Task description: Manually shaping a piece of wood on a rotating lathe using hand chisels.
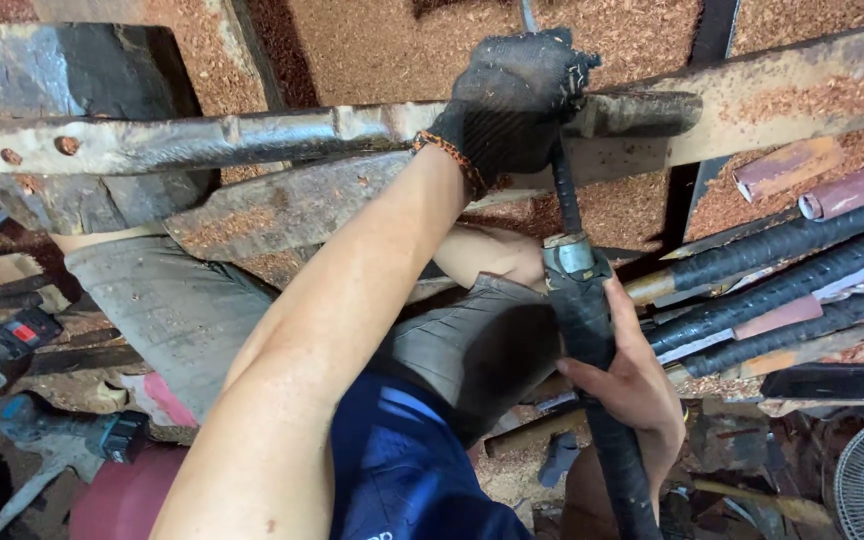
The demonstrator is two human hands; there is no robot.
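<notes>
Over the rusty beam [202, 140], my gloved left hand [512, 105] clamps the thin rod [564, 195] while my bare right hand [627, 385] wraps the black handle [592, 330], best kept straight and steady.

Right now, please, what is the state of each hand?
Left hand: gloved, closed around the upper end of the thin black rod.
Right hand: bare, closed around the thick black handle below.
</notes>
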